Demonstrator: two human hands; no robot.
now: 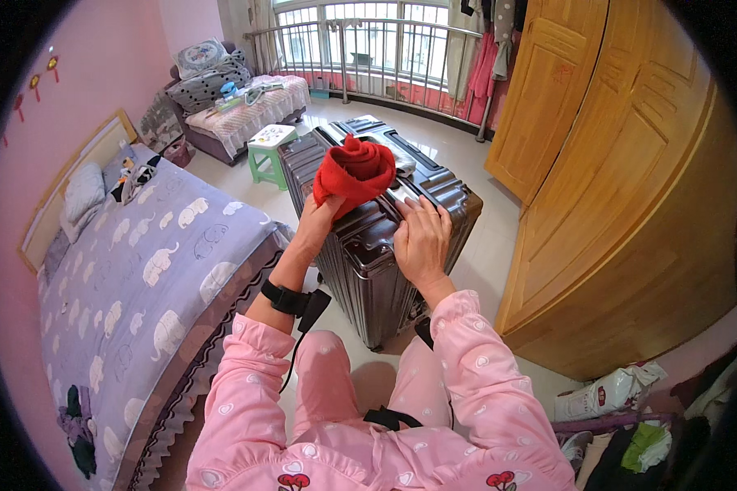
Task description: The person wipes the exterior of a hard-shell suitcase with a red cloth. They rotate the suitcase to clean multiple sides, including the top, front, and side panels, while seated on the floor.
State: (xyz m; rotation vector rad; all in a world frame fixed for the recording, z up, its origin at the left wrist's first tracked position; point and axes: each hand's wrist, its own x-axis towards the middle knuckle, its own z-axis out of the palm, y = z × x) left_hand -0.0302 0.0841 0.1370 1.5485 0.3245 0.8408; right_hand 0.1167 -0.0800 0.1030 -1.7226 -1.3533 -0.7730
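Note:
A dark, glossy hard-shell suitcase [360,282] with ribbed sides stands upright on the floor in front of my knees. My left hand [323,217] is closed on a bunched red cloth [356,168], just above the suitcase's near left top edge. The cloth hides part of the suitcase top and some of my left fingers. My right hand [423,237] rests on the suitcase top beside its silvery handle area, fingers stretched forward and holding nothing that I can see. A black strap [285,298] with a small dark box circles my left forearm.
On the left is a bed [172,245] with an elephant-print cover. A green-and-white stool [270,147] stands behind the suitcase, near a small sofa [250,114]. Wooden wardrobes [606,196] curve along the right. A metal railing [368,57] runs before the window.

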